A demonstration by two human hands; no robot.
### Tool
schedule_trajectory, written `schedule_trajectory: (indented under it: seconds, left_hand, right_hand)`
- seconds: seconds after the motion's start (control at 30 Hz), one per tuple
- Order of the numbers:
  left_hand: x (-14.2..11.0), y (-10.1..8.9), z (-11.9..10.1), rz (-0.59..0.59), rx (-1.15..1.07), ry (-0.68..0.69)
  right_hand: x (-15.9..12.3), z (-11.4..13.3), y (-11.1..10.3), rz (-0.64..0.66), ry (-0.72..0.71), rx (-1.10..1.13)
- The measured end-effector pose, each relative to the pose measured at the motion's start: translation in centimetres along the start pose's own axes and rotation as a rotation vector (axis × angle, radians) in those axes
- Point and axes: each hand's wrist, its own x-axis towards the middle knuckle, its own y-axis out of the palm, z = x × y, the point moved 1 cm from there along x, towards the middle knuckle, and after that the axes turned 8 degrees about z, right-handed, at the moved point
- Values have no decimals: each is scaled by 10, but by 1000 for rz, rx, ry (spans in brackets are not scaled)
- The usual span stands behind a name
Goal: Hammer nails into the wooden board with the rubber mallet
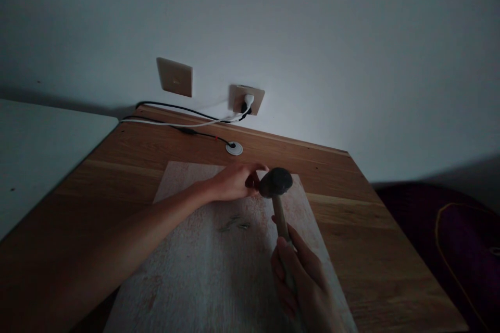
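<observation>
My right hand (300, 276) is wrapped round the wooden handle of a hammer (278, 195), whose dark head sits just above a pale wooden board (195, 270) on the table. My left hand (234, 182) reaches across the board with its fingers pinched together right beside the hammer head. Whatever it pinches is too small and dark to make out. A few small nails (234, 223) lie loose on the board, between my two hands.
The board lies on a brown wooden table (371, 229) against a white wall. A wall socket (246, 99) with a white plug, a blank wall plate (174, 77), black and white cables (183, 125) and a round cable grommet (234, 148) sit behind. A white surface (39, 151) stands left.
</observation>
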Motion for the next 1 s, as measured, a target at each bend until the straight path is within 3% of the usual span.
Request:
schedule_trajectory:
  seconds: [0.47,0.73,1.0]
  left_hand:
    - [2,4,6,-1,10,26]
    - [0,0,0,1,27,23]
    - [-1,-1,0,15,-6,20]
  right_hand:
    - [-13,16,6,-49,-31,85]
    - [-4,2,5,-18,20,37]
    - [-4,4,4,-10,42,27]
